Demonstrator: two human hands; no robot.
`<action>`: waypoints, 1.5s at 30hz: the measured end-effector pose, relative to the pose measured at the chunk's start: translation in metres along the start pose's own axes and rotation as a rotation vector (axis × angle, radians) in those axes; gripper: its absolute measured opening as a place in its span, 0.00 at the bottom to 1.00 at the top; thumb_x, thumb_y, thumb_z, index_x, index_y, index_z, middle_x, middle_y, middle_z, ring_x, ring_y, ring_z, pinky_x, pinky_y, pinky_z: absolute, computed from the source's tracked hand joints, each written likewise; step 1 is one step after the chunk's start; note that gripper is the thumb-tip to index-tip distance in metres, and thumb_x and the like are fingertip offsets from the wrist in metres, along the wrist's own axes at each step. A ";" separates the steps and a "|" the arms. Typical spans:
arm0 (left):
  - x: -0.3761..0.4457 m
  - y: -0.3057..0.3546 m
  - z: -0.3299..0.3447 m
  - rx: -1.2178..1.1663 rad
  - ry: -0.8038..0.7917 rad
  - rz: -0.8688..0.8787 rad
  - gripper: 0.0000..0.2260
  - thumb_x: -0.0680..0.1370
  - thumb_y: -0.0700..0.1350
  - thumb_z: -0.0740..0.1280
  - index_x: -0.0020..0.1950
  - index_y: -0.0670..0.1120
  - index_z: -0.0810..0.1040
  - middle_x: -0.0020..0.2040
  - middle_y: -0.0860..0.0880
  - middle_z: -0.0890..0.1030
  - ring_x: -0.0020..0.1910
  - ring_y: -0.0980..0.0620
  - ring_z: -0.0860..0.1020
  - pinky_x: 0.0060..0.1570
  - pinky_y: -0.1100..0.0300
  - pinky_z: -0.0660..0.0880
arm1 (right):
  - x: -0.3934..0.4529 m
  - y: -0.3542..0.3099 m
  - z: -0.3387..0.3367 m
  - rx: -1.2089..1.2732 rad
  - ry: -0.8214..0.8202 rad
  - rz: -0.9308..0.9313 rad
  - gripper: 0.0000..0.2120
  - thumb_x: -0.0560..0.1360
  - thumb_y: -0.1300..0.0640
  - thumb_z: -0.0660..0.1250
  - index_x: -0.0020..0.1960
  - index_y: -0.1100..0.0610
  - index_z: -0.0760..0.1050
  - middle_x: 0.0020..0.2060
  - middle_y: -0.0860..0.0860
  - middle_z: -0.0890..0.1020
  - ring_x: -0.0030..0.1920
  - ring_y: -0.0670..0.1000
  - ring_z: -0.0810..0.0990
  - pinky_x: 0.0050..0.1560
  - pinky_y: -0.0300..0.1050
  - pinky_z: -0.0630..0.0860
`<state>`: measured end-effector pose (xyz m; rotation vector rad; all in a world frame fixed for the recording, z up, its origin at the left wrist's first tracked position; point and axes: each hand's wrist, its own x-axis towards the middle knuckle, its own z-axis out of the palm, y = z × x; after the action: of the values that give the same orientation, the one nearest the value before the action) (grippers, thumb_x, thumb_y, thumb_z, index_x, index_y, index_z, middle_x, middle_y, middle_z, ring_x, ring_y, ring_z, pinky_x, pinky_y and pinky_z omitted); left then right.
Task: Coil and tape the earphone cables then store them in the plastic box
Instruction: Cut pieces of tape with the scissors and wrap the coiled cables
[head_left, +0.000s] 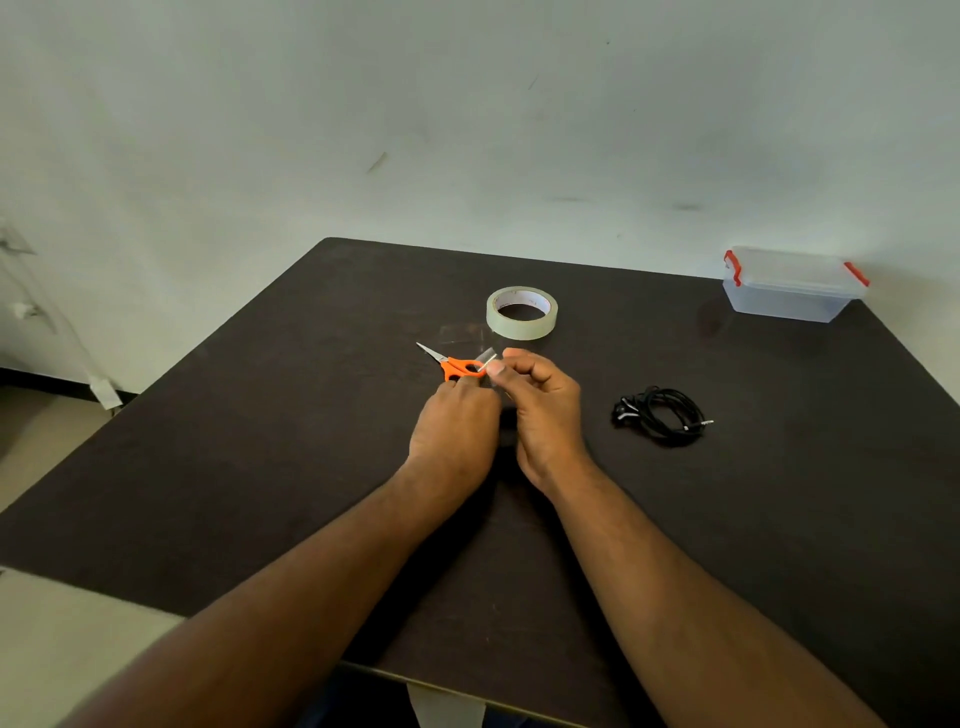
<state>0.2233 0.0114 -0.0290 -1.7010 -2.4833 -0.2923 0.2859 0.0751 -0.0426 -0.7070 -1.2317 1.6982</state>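
A black earphone cable (662, 415) lies coiled on the dark table (260, 441), to the right of my hands. My right hand (545, 410) pinches a small piece of clear tape (487, 358) between thumb and fingers. My left hand (454, 426) is curled close beside it, at the orange handles of the scissors (452, 364); whether it grips them is hidden. A roll of clear tape (521, 312) lies flat just beyond my hands. The clear plastic box (792, 283) with red latches stands closed at the table's far right corner.
A pale wall rises behind the table. The table's left edge drops to a light floor, and its near edge runs under my forearms. Bare dark tabletop spreads to the left and front right.
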 end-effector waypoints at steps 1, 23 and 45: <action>0.000 0.000 0.000 -0.004 -0.004 0.000 0.09 0.80 0.39 0.59 0.57 0.42 0.77 0.55 0.44 0.78 0.52 0.49 0.76 0.53 0.58 0.71 | 0.000 0.000 -0.001 0.021 0.012 0.002 0.09 0.70 0.65 0.73 0.36 0.52 0.83 0.56 0.54 0.81 0.58 0.56 0.80 0.60 0.52 0.77; 0.031 -0.014 -0.006 -1.289 0.092 -0.536 0.04 0.76 0.38 0.71 0.41 0.39 0.81 0.34 0.45 0.83 0.30 0.58 0.77 0.35 0.64 0.73 | 0.011 -0.024 -0.020 0.031 0.116 -0.073 0.02 0.74 0.60 0.71 0.43 0.55 0.80 0.55 0.59 0.81 0.41 0.36 0.79 0.38 0.27 0.72; 0.036 0.001 0.006 -1.220 0.387 -0.229 0.09 0.73 0.41 0.74 0.41 0.56 0.83 0.38 0.59 0.85 0.40 0.56 0.82 0.41 0.49 0.81 | 0.020 -0.011 -0.008 -0.033 0.314 0.118 0.08 0.73 0.62 0.71 0.34 0.60 0.81 0.20 0.43 0.70 0.23 0.41 0.67 0.27 0.35 0.64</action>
<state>0.2118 0.0456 -0.0276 -1.2933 -2.2278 -2.2376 0.2874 0.0972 -0.0334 -1.0409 -1.0153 1.5893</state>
